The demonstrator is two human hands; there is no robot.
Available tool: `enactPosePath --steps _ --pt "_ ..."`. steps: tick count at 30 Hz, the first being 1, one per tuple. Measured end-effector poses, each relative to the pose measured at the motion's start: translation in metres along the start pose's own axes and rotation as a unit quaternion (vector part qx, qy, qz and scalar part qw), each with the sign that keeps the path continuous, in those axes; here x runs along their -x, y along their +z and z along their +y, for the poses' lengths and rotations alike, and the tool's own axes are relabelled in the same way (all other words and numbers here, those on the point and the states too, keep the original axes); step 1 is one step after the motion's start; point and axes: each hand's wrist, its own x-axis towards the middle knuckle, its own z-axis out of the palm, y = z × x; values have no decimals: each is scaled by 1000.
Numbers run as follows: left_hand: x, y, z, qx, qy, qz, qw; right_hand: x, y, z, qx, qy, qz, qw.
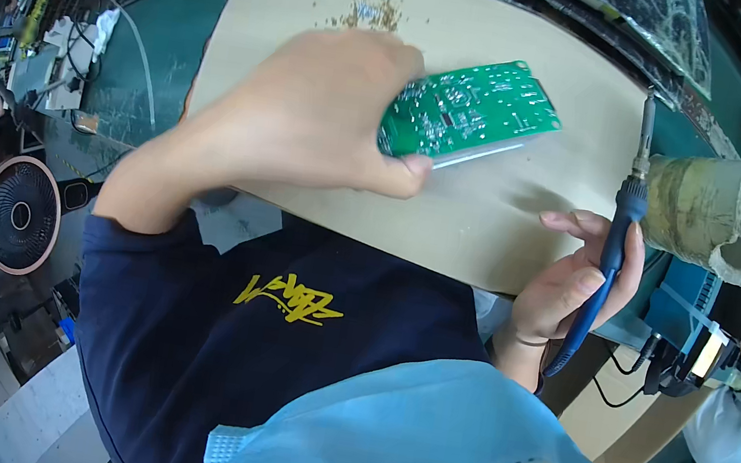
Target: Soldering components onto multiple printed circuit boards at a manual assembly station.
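Observation:
A green circuit board (476, 104) with many shiny solder joints faces up over the tan work surface, and a pale edge shows beneath it. My left hand (332, 106) grips the board's left end, thumb along the near side and fingers over the far side; that end is partly hidden by the hand. Off to the right, my right hand (579, 277) holds a blue-handled soldering iron (622, 231) between thumb and fingers. The iron stands nearly upright, its metal tip pointing away from me, apart from the board.
Small brown crumbs (372, 11) lie scattered beyond my left hand. A rough, yellowish cardboard tube (695, 208) lies right of the iron. Dark trays (539, 3) line the back edge. At far left are a round fan (20, 215) and a thin white wire (137, 29).

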Motion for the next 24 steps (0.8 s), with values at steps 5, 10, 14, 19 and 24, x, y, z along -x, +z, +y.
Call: enactPosePath --steps 5,10,14,19,24 --pt "-50 -68 -25 4 156 147 977 -3 -2 2 -15 -8 4 1000" --pt "-155 -112 -71 -33 16 86 996 -3 -6 3 -37 13 8 999" --pt "-216 -107 -135 -228 169 184 941 -3 -7 3 -43 18 18 999" --pt "-258 -113 -190 -229 21 102 968 -3 -3 1 -42 37 13 998" --pt "-278 -109 -208 -227 40 170 958 -4 1 0 -34 38 6 999"
